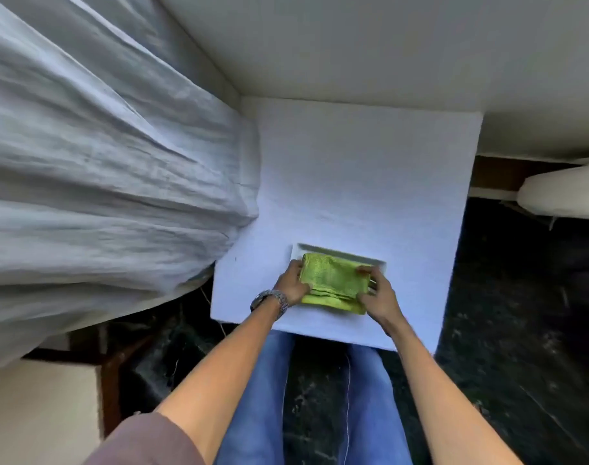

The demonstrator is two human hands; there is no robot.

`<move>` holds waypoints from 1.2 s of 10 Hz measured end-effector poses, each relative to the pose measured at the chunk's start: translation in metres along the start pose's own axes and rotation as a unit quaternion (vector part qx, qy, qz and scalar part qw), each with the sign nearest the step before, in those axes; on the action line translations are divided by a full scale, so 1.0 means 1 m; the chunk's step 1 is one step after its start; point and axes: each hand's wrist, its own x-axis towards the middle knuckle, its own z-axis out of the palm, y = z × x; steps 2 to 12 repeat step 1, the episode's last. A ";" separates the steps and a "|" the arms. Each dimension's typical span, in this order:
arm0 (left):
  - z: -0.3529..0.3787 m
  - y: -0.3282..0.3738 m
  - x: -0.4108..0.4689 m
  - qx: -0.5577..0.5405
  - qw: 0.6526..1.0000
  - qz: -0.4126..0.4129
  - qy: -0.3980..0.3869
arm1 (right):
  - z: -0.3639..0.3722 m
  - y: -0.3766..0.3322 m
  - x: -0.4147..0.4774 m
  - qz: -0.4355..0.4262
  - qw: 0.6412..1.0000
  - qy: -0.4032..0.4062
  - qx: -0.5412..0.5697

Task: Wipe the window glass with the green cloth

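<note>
Both hands, the left hand (291, 285) and right hand (378, 297), close lightly on opposite ends of the folded green cloth (333, 283), likely to lift it squarely from the white tray (336, 255) on the bench (353, 182).

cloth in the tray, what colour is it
Bright yellow-green. The folded cloth shows in the head view, gripped at each end by the left hand and right hand.
</note>
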 end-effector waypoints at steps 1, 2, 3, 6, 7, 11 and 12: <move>0.014 -0.005 -0.007 0.000 0.999 0.017 0.048 | -0.003 0.001 -0.005 -0.016 0.996 0.019 -0.085; 0.014 -0.005 -0.007 0.000 0.999 0.017 0.048 | -0.003 0.001 -0.005 -0.016 0.996 0.019 -0.085; 0.014 -0.005 -0.007 0.000 0.999 0.017 0.048 | -0.003 0.001 -0.005 -0.016 0.996 0.019 -0.085; 0.014 -0.005 -0.007 0.000 0.999 0.017 0.048 | -0.003 0.001 -0.005 -0.016 0.996 0.019 -0.085; 0.014 -0.005 -0.007 0.000 0.999 0.017 0.048 | -0.003 0.001 -0.005 -0.016 0.996 0.019 -0.085; 0.014 -0.005 -0.007 0.000 0.999 0.017 0.048 | -0.003 0.001 -0.005 -0.016 0.996 0.019 -0.085; 0.014 -0.005 -0.007 0.000 0.999 0.017 0.048 | -0.003 0.001 -0.005 -0.016 0.996 0.019 -0.085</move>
